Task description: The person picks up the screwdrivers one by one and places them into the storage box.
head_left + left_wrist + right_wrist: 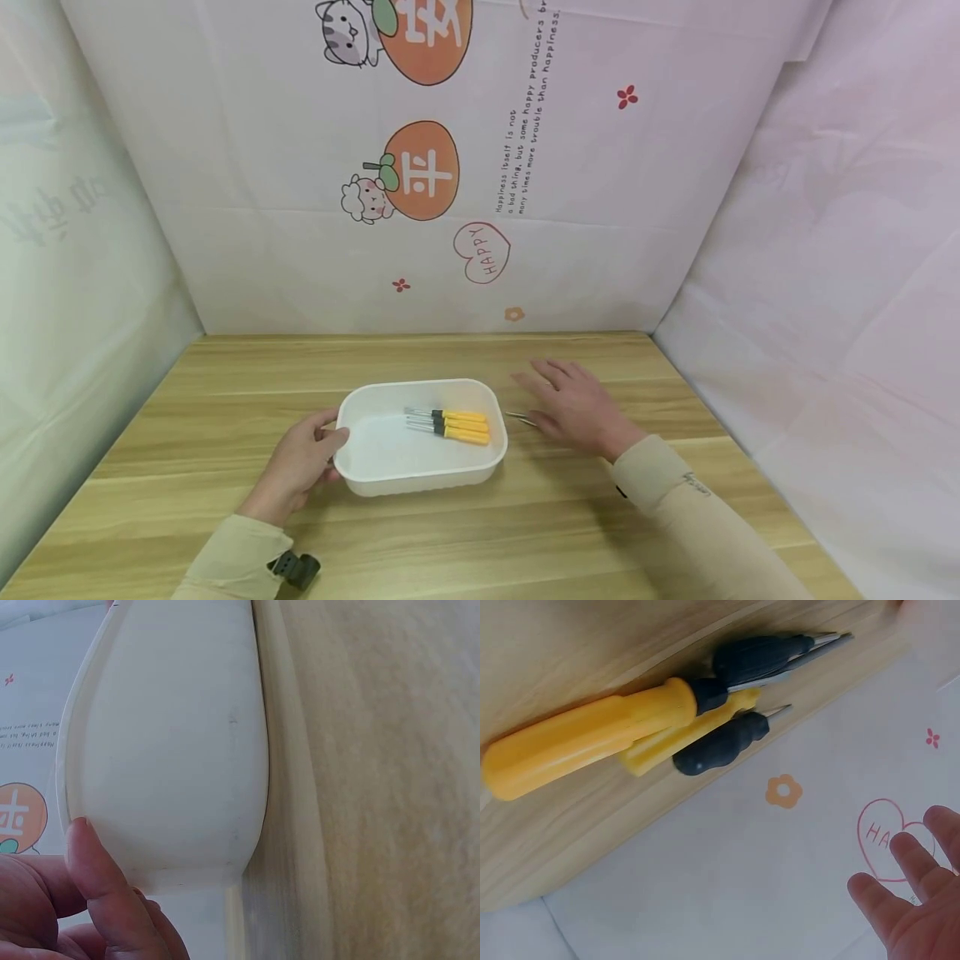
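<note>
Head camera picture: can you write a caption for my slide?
Left hand holds a white tub of yellow screwdrivers; right hand rests flat on the wooden table.

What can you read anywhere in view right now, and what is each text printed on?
"HAPPY": red heart outline on the backdrop.
"平": lower orange fruit.
"Happiness itself is not a bad thing, but some happy producers bring many times more trouble than happiness.": slanted print, partly guessed.
Top fruit character: cropped.
Sleeve script: unreadable.

1. Your white oval plastic tub (pixel 390 467) sits upright on the bench, gripped at its left rim.
2. Yellow-handled, black-collared screwdrivers (pixel 457 425) lie side by side inside it.
3. More screwdrivers (pixel 630 724) lie just right of the tub.
</note>
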`<state>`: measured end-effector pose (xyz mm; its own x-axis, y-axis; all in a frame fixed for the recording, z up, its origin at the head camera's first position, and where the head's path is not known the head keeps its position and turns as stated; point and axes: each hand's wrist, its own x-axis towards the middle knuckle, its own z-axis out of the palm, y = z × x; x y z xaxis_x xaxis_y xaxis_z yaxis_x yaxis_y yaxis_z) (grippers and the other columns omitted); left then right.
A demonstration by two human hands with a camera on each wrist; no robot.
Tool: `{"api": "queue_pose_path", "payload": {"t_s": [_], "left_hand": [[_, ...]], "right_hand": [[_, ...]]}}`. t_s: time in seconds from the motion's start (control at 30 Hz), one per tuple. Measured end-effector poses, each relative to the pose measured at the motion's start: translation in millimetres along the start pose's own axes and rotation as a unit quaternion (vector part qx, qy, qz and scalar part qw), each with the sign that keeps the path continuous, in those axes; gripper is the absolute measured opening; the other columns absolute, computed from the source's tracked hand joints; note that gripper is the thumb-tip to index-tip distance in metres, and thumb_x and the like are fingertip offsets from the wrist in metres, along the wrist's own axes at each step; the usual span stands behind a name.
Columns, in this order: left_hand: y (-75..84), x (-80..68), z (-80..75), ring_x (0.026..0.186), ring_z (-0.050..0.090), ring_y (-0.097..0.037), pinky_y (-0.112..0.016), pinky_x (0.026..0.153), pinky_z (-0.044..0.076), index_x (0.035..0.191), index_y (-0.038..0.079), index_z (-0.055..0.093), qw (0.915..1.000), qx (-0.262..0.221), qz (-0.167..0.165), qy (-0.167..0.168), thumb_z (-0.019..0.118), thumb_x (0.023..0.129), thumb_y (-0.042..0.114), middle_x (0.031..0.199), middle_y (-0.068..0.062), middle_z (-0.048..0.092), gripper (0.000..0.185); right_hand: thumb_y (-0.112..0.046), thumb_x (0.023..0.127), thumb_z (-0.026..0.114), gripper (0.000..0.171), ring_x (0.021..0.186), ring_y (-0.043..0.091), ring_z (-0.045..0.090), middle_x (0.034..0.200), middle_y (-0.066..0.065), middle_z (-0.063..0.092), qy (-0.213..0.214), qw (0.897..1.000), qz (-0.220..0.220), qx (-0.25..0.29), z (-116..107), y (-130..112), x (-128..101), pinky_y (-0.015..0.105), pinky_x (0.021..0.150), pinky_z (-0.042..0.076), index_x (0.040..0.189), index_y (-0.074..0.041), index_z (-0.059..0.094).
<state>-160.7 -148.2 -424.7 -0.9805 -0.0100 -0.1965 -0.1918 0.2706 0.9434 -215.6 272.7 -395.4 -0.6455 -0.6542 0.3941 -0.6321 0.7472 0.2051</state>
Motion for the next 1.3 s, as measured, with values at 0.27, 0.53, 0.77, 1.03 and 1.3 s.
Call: {"api": "queue_pose_path", "payload": {"t_s": [0.27, 0.53, 0.77, 1.03, 1.3], "left_hand": [[-0.6, 0.4, 0.5, 0.073, 0.061, -0.018, -0.024, 0.054, 0.055, 0.157, 0.001, 0.040, 1.0000, 0.000, 0.003, 0.000, 0.054, 0.108, 0.017, 0.129, -0.026, 0.056, 0.053], [-0.1, -0.2, -0.4, 0.072, 0.060, -0.017, -0.024, 0.054, 0.055, 0.157, 0.000, 0.040, 1.0000, 0.002, 0.006, -0.005, 0.053, 0.108, 0.017, 0.127, -0.025, 0.057, 0.053], [-1.3, 0.5, -0.8, 0.073, 0.061, -0.018, -0.025, 0.055, 0.056, 0.158, 0.000, 0.038, 1.0000, -0.002, 0.006, -0.007, 0.054, 0.109, 0.018, 0.127, -0.024, 0.057, 0.055], [-1.4, 1.4, -0.3, 0.076, 0.062, -0.019, -0.024, 0.055, 0.056, 0.158, -0.001, 0.037, 1.0000, 0.001, 0.006, -0.007, 0.054, 0.109, 0.018, 0.129, -0.026, 0.056, 0.056], [-0.5, 1.1, -0.7, 0.074, 0.062, -0.019, -0.024, 0.055, 0.056, 0.158, 0.000, 0.038, 1.0000, 0.003, 0.005, -0.007, 0.054, 0.108, 0.017, 0.129, -0.026, 0.056, 0.055]], "right_hand": [[-0.037, 0.094, 0.078, 0.066, 0.135, 0.043, 0.055, 0.151, 0.021, 0.054, -0.006, 1.000, 0.014, -0.003, -0.9, 12.6, -15.7, 0.061, 0.108, 0.048, 0.153, -0.021, 0.053], [-0.037, 0.091, 0.080, 0.067, 0.130, 0.044, 0.059, 0.147, 0.024, 0.058, 0.003, 1.000, 0.013, -0.027, 1.4, 24.8, -38.8, 0.061, 0.105, 0.050, 0.150, -0.017, 0.056], [-0.043, 0.092, 0.078, 0.069, 0.129, 0.044, 0.059, 0.150, 0.022, 0.056, -0.020, 0.999, 0.042, -0.025, 2.2, 33.2, -56.2, 0.062, 0.103, 0.052, 0.153, -0.023, 0.053], [-0.042, 0.089, 0.081, 0.075, 0.126, 0.044, 0.062, 0.148, 0.023, 0.057, -0.019, 0.999, 0.037, -0.029, 3.4, 38.7, -70.0, 0.062, 0.100, 0.053, 0.155, -0.022, 0.051], [-0.041, 0.089, 0.081, 0.073, 0.122, 0.043, 0.063, 0.146, 0.022, 0.059, -0.039, 0.998, 0.043, -0.040, 5.5, 42.0, -84.3, 0.061, 0.100, 0.053, 0.153, -0.020, 0.053]]}}
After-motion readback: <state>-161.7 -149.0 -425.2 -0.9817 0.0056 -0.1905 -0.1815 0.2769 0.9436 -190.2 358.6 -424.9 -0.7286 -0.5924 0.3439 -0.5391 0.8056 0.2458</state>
